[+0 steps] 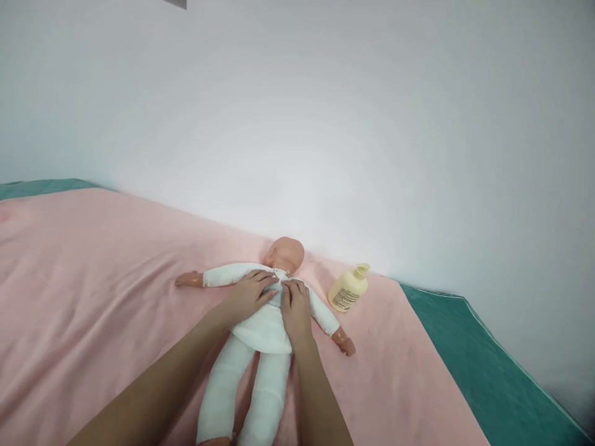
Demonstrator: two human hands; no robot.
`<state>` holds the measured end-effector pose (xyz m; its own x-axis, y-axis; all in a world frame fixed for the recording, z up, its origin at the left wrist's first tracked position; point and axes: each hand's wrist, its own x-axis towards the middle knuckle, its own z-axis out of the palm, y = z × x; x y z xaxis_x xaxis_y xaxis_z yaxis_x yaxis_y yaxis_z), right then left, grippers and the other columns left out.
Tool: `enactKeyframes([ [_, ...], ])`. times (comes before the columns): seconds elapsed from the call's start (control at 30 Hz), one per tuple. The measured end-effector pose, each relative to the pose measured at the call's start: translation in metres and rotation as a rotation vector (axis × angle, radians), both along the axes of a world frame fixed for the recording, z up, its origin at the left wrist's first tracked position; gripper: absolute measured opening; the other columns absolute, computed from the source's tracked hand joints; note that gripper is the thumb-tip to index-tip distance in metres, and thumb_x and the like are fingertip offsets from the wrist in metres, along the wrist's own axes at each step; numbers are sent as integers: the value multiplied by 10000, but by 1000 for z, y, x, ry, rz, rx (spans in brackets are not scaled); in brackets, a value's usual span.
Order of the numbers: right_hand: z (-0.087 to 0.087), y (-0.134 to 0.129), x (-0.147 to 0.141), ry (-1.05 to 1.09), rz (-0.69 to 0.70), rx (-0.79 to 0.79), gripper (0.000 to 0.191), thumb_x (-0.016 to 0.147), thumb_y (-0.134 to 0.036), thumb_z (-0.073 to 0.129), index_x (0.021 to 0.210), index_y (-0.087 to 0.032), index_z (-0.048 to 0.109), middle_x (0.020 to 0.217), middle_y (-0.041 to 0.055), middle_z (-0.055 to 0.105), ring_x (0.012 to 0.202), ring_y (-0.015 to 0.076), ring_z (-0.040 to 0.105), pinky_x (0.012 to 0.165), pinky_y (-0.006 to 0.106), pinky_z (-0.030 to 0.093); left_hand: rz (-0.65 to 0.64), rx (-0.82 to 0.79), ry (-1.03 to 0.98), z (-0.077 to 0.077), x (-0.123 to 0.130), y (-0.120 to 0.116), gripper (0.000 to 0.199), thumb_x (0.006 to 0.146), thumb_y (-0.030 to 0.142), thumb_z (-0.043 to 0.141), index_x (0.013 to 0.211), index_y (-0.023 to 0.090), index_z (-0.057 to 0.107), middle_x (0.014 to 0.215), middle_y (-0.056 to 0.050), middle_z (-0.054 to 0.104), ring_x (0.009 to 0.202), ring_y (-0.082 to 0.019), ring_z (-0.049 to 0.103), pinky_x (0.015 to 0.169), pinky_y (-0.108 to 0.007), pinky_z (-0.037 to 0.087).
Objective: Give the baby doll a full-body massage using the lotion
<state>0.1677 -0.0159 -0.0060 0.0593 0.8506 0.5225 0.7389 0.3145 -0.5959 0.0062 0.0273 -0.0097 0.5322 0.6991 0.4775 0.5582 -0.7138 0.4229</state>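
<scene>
A baby doll (pixel 263 331) with a white cloth body lies stretched out, its head (pixel 287 254) toward the wall and its arms spread wide. The head looks smooth from here; no face shows. My left hand (pixel 248 297) lies flat on the left side of the doll's upper torso, fingers extended toward the neck. On the right side of the torso rests my right hand (pixel 296 305), its fingers also extended and slightly bent. Between the hands a greyish patch (pixel 277 296) shows on the torso. Neither hand grasps anything that I can see.
A pale yellow pump bottle (pixel 348 290) with printed text stands right of the doll, near its arm. Under everything spreads a wrinkled pink sheet (pixel 116 297), over a green surface (pixel 469 353) visible at the right and far left. A white wall (pixel 297 124) rises behind.
</scene>
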Motion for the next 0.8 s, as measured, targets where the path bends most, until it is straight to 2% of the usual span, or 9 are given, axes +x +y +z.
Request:
enactKeyframes([
  [0.3,-1,1,2,-16,20,-18,262,918,-133,395,1002,-160,642,1069,90,636,1072,219,517,956,360,385,-11,-20,30,-1,0,1,378,959,394,401,1235,201,574,1289,-52,584,1220,-226,466,1062,-395,344],
  [0.47,0,0,1,-16,19,-20,302,921,-129,388,1109,-147,624,1162,98,613,1109,216,497,986,369,371,19,-33,-10,-1,0,1,437,958,424,400,1304,186,521,1308,-68,569,1220,-228,460,1056,-398,348],
  [0.67,-2,2,2,-70,20,-49,325,925,-132,397,1137,-134,644,1148,102,629,1113,228,498,999,374,371,47,-49,-41,2,1,-2,428,970,446,375,1263,195,560,1278,-56,591,1207,-224,464,1053,-395,342],
  [0.8,-2,2,3,-85,19,-53,332,933,-142,395,1157,-133,640,1168,102,625,1131,223,494,1010,369,368,48,-52,-33,-1,1,1,432,965,457,379,1257,200,566,1277,-57,592,1201,-230,469,1048,-399,344],
])
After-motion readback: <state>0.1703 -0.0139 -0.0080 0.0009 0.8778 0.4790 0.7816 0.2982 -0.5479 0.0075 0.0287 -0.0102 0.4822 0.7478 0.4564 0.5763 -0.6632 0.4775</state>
